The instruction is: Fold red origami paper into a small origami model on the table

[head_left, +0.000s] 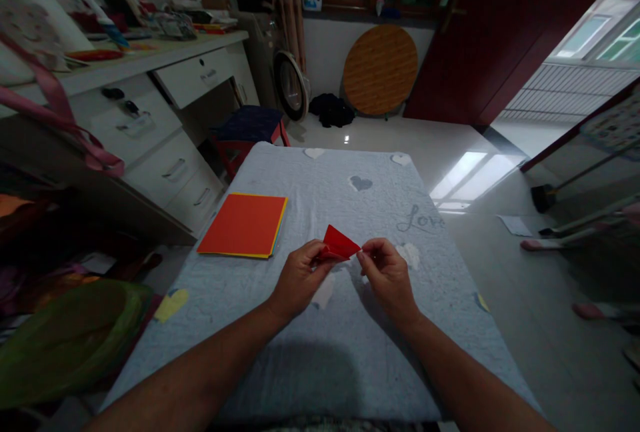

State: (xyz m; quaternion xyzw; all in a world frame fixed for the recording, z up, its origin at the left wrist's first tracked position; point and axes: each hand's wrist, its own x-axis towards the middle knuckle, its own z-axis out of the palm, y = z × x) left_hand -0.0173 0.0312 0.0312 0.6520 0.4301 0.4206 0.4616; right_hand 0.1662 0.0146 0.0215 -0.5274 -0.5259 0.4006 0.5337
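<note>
A small folded piece of red paper (341,243) is held up between both hands, above the cloth-covered table. My left hand (303,277) pinches its left part between thumb and fingers. At its pointed right corner, the thumb and forefinger of my right hand (389,277) are closed on the tip. Further left on the table lies a stack of coloured paper sheets (244,225), with orange-red on top and yellow and blue edges showing beneath.
A pale blue cloth with heart shapes covers the table (320,185). Beyond its far left corner stands a dark-topped stool (250,124). A white desk (165,125) with drawers runs along the left. A green basket-like thing (75,339) sits at lower left.
</note>
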